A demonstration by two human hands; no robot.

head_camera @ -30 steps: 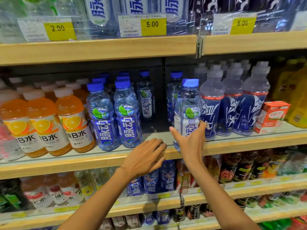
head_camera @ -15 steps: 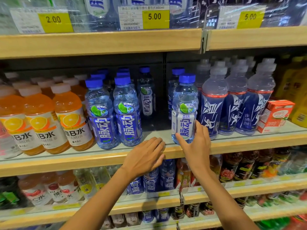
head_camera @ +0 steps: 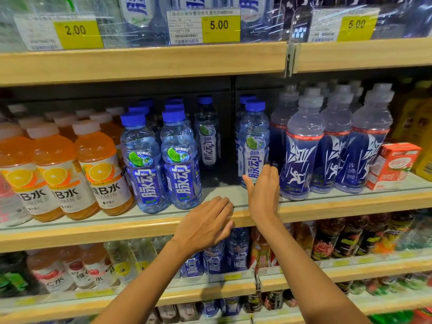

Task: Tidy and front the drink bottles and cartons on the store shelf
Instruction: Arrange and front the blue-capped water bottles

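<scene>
**A:** Run me along it, left to right.

**B:** On the left of the wooden shelf [head_camera: 93, 232] stand orange vitamin-drink bottles with white caps [head_camera: 100, 169]. At their three o'clock, two clear bottles with blue caps and blue labels [head_camera: 181, 160] sit at the lip. Next comes a lane with one lone blue-capped bottle [head_camera: 207, 141] deep in it, at twelve o'clock of the left hand [head_camera: 205, 225]. That hand lies relaxed on the shelf's front edge and holds nothing.

**A:** And the other one?

**B:** The right hand [head_camera: 263, 192] has straight fingers and a spread thumb, held at the foot of the clear blue-capped bottle with the white label [head_camera: 253, 148]. It grips nothing, and I cannot tell if it touches. The bottle is upright and set back from the lip. The tall clear bottles in dark blue sleeves [head_camera: 304, 148] are just beside it at three o'clock.

**A:** So it's being fronted?

**B:** I'd judge so. Grip it low around the label and slide it rather than lift it. Stop level with the two blue-labelled ones, label outward. Mind the tall neighbours, which look top-heavy. The tilted red-and-white carton [head_camera: 395, 164] at far three o'clock wants squaring too.
</scene>
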